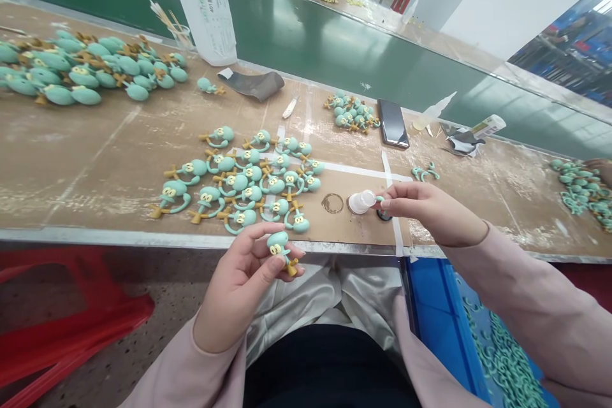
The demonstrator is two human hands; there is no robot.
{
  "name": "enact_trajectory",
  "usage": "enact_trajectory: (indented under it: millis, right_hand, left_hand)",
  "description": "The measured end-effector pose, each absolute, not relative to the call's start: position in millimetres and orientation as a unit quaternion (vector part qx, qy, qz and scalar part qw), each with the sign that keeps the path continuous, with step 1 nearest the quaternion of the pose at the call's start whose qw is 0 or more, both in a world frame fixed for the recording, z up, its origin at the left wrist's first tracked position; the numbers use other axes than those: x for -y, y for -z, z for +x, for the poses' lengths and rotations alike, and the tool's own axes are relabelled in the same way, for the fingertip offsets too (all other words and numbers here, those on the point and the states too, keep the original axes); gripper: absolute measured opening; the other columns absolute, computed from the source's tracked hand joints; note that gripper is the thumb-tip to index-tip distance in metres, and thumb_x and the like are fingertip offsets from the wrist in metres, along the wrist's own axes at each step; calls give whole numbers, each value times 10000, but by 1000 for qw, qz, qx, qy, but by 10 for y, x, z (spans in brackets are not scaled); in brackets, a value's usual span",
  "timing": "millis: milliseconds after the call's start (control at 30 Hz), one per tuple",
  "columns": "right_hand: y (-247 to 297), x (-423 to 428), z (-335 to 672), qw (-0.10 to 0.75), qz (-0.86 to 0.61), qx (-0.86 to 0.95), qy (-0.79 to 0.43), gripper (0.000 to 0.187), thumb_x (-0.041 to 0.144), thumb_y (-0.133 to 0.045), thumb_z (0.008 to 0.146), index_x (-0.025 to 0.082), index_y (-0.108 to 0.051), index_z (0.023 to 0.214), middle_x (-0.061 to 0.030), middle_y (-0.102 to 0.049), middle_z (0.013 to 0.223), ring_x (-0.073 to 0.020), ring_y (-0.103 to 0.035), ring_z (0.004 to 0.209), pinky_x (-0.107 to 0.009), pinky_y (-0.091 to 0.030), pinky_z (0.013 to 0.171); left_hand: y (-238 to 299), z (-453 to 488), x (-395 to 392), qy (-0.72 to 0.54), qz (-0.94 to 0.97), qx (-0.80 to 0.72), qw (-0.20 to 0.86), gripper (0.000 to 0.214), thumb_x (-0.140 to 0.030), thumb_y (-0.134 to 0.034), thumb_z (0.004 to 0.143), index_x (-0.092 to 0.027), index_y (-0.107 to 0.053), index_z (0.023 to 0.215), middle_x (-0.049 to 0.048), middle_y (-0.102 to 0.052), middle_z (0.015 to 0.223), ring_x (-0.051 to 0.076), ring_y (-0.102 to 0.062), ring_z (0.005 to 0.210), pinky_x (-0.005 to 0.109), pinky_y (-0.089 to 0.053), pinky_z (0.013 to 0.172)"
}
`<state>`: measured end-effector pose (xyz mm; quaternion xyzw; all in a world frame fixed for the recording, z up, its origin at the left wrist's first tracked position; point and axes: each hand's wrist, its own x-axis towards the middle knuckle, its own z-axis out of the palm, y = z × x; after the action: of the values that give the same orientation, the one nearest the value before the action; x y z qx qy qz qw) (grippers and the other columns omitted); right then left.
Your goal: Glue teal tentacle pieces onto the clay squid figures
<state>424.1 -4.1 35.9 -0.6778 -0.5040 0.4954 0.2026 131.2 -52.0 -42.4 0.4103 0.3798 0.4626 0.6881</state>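
Note:
Below the table's front edge, my left hand [243,280] is closed on a teal cartoon figurine [277,243] with yellow eyes and a mustard-coloured lower part. My right hand [421,207] pinches a small teal piece [379,199], mostly hidden by the fingers, at the mouth of a small white translucent container [362,201]. Whether the piece touches the container I cannot tell. Left of the container lies a thin gold-coloured ring [332,203]. Several figurines with curved teal arms [251,173] lie grouped on the table ahead of my left hand.
A large figurine pile [90,67] sits at the far left near a white bottle [210,13]. A phone [393,123] lies beside a smaller pile [351,111]. Curved teal pieces [425,171] lie right; more fill a blue bin [444,331] below. Another person's hand [600,169] is far right.

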Motion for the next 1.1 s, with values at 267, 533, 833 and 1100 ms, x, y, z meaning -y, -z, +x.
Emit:
enact_trajectory:
  millis: [267, 533, 833, 1100]
  right_hand:
    - [-327, 43, 4256, 207, -680, 516, -478, 288, 444, -756, 669, 168, -679, 708, -73, -707, 886, -238, -612, 888, -326, -449, 762]
    - [-348, 40, 4289, 199, -680, 517, -480, 329, 502, -760, 680, 184, -680, 692, -78, -713, 891, -283, -617, 986, -376, -456, 860]
    - [-475, 475, 4089, 332, -618, 534, -472, 220, 432, -720, 814, 218, -674, 797, -62, -697, 1116, -291, -599, 1149, -370, -487, 955]
    - [-237, 802, 3541, 407, -472, 401, -672, 179, 357, -699, 853, 189, -670, 908, -68, -713, 1067, -219, -660, 1033, -350, -517, 934]
  left_hand:
    - [392, 1316, 538, -464, 409, -388, 683, 259, -257, -645, 882, -237, -573, 1129, 41, -731, 874, 173, -725, 722, 252, -590, 669]
    - [359, 1348, 550, -475, 391, -381, 691, 285, -220, -681, 852, -231, -578, 1117, 30, -723, 861, 147, -711, 694, 232, -582, 672]
    - [269, 1477, 586, -443, 365, -349, 741, 339, -224, -703, 837, -234, -548, 1139, 24, -744, 805, 167, -731, 658, 224, -589, 592]
    - [148, 1690, 698, -457, 378, -358, 722, 399, -175, -754, 777, -237, -582, 1131, 11, -750, 803, 171, -737, 634, 234, -615, 589]
